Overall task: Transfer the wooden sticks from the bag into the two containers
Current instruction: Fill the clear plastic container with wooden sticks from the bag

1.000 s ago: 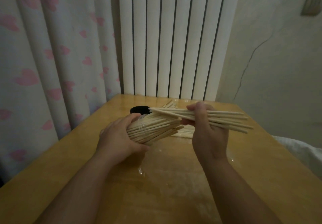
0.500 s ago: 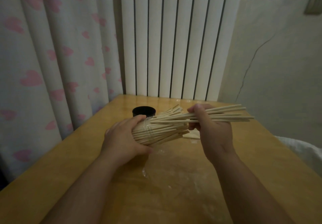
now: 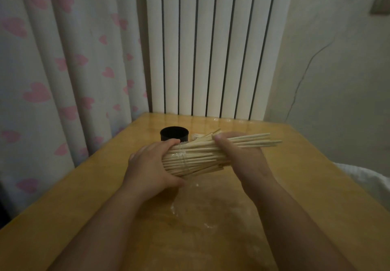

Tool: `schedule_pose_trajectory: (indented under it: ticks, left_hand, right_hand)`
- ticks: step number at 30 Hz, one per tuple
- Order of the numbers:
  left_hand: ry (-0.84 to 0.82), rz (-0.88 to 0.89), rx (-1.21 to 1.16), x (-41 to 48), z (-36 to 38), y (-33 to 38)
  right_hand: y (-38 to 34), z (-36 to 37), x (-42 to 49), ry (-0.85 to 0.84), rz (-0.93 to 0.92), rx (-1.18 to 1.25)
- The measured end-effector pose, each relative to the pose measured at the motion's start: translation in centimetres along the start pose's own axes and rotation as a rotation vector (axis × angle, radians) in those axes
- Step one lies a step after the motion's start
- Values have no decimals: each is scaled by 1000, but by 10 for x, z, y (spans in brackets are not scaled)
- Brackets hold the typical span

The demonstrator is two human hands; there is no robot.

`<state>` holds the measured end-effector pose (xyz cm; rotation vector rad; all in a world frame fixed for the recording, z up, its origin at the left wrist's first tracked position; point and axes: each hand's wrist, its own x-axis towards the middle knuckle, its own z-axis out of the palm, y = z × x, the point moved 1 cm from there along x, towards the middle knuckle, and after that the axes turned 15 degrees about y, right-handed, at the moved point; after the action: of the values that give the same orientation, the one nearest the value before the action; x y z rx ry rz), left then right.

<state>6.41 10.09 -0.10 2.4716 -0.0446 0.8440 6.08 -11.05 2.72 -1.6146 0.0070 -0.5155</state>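
Right hand (image 3: pixel 238 154) shifted toward left hand (image 3: pixel 150 165), pinching few sticks (image 3: pixel 257 141); left curled round bagged bundle (image 3: pixel 196 158).

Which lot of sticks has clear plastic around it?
The thick bundle in the left hand; the thin handful in the right hand and the loose sticks by the black container are bare.

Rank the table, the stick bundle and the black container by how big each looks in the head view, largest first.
1. table, by far the largest
2. stick bundle
3. black container, smallest in view; it stands farther from the camera than the bundle, so this says little about true size.
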Motion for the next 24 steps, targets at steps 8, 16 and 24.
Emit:
schedule_pose_trajectory:
  ticks: [8, 16, 24]
  left_hand:
    - [12, -40, -42, 1, -4, 0]
    - [-2, -23, -30, 1, -4, 0]
    - [-4, -30, -40, 1, -4, 0]
  right_hand:
    - [-1, -1, 1, 278, 102, 414]
    - [0, 6, -6, 284, -44, 102]
    - [7, 10, -8, 253, -241, 7]
